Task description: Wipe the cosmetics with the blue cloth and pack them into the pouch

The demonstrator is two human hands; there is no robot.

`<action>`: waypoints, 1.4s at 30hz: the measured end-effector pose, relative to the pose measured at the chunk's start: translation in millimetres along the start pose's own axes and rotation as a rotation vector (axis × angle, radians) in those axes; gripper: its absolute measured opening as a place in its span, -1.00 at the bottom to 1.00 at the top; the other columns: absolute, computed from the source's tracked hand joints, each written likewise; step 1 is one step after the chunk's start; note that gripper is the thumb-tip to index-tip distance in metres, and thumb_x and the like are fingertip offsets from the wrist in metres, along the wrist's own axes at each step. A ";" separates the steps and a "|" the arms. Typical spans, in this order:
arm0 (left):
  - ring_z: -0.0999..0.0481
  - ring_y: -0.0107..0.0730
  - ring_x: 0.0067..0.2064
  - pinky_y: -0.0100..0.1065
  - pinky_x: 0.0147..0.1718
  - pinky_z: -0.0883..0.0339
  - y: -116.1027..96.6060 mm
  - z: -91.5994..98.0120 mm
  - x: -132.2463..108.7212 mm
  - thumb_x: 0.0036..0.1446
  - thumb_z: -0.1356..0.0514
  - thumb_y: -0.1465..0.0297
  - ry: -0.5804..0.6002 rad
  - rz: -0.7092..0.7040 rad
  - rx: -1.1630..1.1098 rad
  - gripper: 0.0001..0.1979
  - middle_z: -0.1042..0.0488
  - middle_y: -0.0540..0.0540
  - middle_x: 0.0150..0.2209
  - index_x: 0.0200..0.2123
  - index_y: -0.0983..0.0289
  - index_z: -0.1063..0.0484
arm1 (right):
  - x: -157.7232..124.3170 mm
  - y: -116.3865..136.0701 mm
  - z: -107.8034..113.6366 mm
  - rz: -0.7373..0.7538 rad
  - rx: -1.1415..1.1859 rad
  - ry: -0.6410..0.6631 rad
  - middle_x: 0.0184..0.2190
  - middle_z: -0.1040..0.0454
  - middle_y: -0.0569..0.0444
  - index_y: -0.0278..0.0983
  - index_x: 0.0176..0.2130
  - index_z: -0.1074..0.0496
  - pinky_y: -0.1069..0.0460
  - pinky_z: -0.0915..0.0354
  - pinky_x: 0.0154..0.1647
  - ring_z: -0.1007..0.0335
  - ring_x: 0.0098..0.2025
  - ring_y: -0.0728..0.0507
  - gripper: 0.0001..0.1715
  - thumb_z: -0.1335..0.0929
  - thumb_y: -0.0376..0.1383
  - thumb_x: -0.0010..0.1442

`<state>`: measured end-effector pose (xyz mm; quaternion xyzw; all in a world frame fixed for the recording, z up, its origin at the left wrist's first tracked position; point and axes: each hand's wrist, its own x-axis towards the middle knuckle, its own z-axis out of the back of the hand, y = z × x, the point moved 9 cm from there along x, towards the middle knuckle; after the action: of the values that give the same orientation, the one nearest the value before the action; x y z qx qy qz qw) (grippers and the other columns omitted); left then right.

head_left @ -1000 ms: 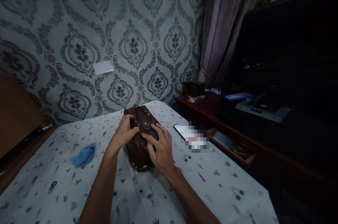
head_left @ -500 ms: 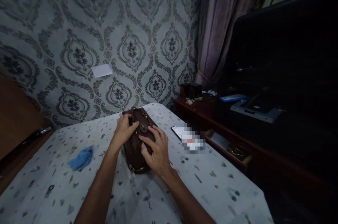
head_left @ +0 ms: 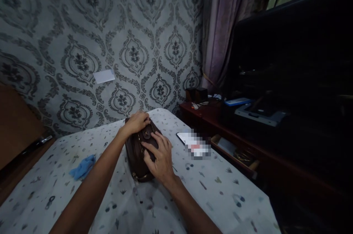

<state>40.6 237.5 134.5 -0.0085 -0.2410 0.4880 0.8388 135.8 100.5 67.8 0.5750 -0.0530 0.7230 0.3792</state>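
A dark brown bag (head_left: 138, 164) with gold-coloured zips and a small round-ended tab lies on the patterned white cloth (head_left: 220, 197). My left hand (head_left: 137, 121) reaches over the far end of the bag, its fingers bent together at the upper edge; what they pinch there is too small to make out. Spread fingers of my right hand (head_left: 160, 155) rest on the bag's top and right side, near the tab and the zip.
A crumpled blue cloth (head_left: 82, 167) lies left of the bag. To the right is a phone (head_left: 193, 144), partly blurred. Beyond it stand a dark red desk with an open drawer (head_left: 234, 153), small speakers and a blue-edged item. A brown box is far left.
My left hand has moved from the bag's left side to its far end, and its fingers have drawn together. My right hand stays on the bag. The view has shifted slightly.
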 end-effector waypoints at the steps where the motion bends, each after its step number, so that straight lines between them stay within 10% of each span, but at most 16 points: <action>1: -0.43 -0.13 -0.19 -0.21 -0.05 -0.26 -0.8 -0.4 -0.5 0.09 -0.24 0.45 0.004 0.002 0.012 -0.87 -0.45 0.07 -0.40 -0.49 0.17 -0.41 | -0.4 -0.5 -0.6 -0.005 0.002 0.001 0.11 -0.41 -0.05 -0.11 -0.07 -0.56 -0.31 -0.15 0.24 -0.25 0.23 -0.29 -0.64 -0.33 -0.36 0.16; 16: -0.44 -0.14 -0.16 -0.20 -0.08 -0.28 -20.1 -2.6 -10.9 0.17 -0.19 0.41 0.021 -0.036 0.081 -0.84 -0.49 0.11 -0.35 -0.48 0.20 -0.38 | -2.0 -2.8 -5.4 -0.037 0.028 0.039 0.12 -0.46 -0.06 -0.14 -0.06 -0.55 -0.28 0.02 0.34 -0.30 0.25 -0.23 -0.66 -0.30 -0.35 0.22; 24: -0.40 -0.09 0.06 -0.08 0.11 -0.23 18.3 28.7 -48.1 0.27 -0.07 0.31 -0.273 0.142 0.010 -0.75 -0.46 0.22 -0.05 -0.08 0.26 -0.44 | -1.3 -1.8 -3.0 -0.020 0.048 0.023 0.12 -0.45 -0.06 -0.13 -0.04 -0.54 -0.29 0.00 0.33 -0.30 0.24 -0.24 -0.64 -0.29 -0.35 0.22; 30: -0.47 -0.16 -0.18 -0.14 -0.08 -0.34 57.5 24.2 -83.3 0.21 -0.10 0.15 -0.432 0.317 -0.130 -0.67 -0.52 0.14 -0.31 -0.31 0.28 -0.49 | -1.7 -2.3 -3.7 -0.013 0.047 0.003 0.12 -0.45 -0.04 -0.13 -0.05 -0.54 -0.27 -0.01 0.32 -0.31 0.24 -0.24 -0.64 -0.29 -0.36 0.22; 42: -0.34 -0.39 -0.43 -0.39 -0.39 -0.23 50.6 11.8 -91.0 0.09 -0.15 0.24 -0.553 0.368 -0.455 -0.79 -0.40 -0.03 -0.49 -0.41 0.26 -0.45 | -1.1 -0.9 -3.1 0.007 0.049 0.022 0.12 -0.44 -0.04 -0.11 -0.02 -0.51 -0.28 -0.03 0.31 -0.29 0.25 -0.23 -0.64 -0.28 -0.35 0.24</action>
<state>-42.6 186.5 96.2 -0.1054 -0.5538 0.5481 0.6179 134.0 102.2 65.5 0.5760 -0.0329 0.7316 0.3632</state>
